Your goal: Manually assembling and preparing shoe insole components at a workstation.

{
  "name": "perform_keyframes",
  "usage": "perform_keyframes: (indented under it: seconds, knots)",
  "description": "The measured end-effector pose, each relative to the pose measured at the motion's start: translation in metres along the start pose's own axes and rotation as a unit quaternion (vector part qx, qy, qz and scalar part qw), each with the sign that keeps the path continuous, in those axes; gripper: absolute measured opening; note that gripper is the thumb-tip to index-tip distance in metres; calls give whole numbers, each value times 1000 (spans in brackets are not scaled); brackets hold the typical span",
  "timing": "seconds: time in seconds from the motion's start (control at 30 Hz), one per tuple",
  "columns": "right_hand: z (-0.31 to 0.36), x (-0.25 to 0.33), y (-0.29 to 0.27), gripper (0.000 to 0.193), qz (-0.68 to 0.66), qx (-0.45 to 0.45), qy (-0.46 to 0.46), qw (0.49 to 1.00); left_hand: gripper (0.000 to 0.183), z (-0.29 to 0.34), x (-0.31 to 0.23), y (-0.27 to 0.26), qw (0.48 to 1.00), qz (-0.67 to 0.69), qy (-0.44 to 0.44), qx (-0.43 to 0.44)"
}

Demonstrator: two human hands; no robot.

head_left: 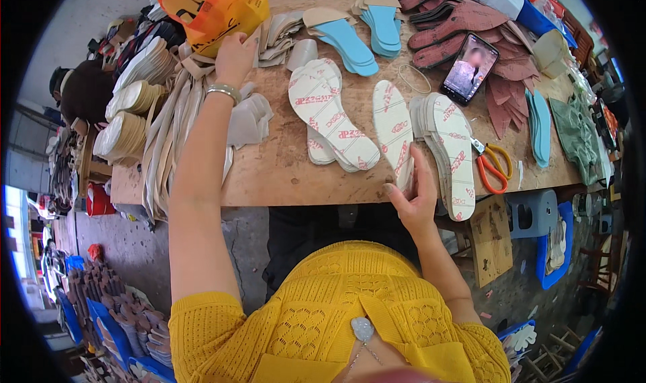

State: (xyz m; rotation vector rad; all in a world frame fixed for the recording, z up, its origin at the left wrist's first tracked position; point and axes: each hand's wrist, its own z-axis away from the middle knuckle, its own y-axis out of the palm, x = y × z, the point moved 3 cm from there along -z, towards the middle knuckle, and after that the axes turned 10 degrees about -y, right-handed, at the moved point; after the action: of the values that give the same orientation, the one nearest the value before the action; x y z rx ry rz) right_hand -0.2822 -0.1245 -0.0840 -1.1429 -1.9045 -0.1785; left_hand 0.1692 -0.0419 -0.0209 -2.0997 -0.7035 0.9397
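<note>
My left hand (235, 59) reaches to the far left of the table, against the lower edge of an orange plastic bag (225, 13). Its fingers are bent together, and what they hold, if anything, is hidden. Pale fabric strips (182, 124) hang below that wrist. Near the front edge, my right hand (416, 198) has its thumb and fingers around the heel end of a white insole (392, 117) with red print. On its left lies a fanned pile of white insoles (330, 117); to its right is another stack of insoles (454, 154).
Blue-and-tan insole pieces (350, 43) lie farther back. A phone (470, 68) rests against dark red cut pieces (457, 33). Orange-handled scissors (492, 168) lie at the right, near a green cloth (574, 137). A blue-grey stool (533, 213) stands below the table edge.
</note>
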Motion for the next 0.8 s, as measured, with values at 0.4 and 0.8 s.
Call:
perform_keyframes:
  seconds: [0.4, 0.8]
  knots:
    - [-16, 17, 4, 73, 51, 66, 7, 996, 20, -26, 40, 4, 762, 577, -271, 113]
    - [-60, 60, 13, 41, -51, 100, 25, 993, 30, 213, -113, -77, 462, 804, -170, 334]
